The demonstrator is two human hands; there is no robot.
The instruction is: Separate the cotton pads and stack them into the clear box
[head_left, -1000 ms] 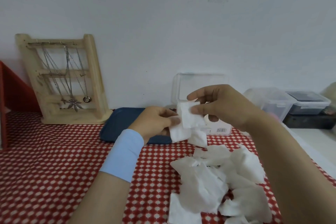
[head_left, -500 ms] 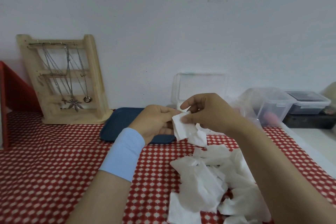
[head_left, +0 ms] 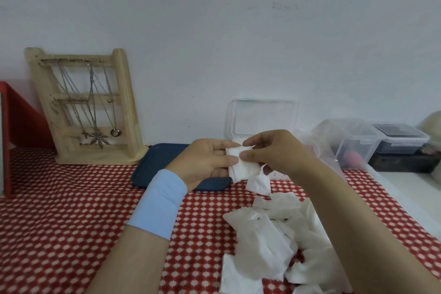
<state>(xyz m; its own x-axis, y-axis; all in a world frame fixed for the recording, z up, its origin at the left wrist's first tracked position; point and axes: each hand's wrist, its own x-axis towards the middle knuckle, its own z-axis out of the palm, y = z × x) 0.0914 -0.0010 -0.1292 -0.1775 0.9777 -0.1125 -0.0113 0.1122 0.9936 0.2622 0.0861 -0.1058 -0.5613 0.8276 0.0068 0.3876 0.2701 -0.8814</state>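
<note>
Head view. My left hand [head_left: 205, 162] and right hand [head_left: 274, 150] meet on a small white wad of held cotton pads [head_left: 243, 166]. The left thumb and fingers curl round its left edge; the right thumb and forefinger pinch its upper right corner. Both hands grip the same wad above the table. A further white piece [head_left: 259, 184] sits just below the grip; I cannot tell whether it hangs from the wad or lies on the cloth. The clear box [head_left: 262, 117] stands directly behind the grip, its lid raised and its body mostly hidden by my hands. The loose pile of cotton pads [head_left: 269, 243] lies below the grip, nearer to me, on the red checked cloth [head_left: 59, 217]. A blue tray [head_left: 155, 164] lies under and left of the left hand. A light blue wristband [head_left: 160, 203] circles the left wrist.
</note>
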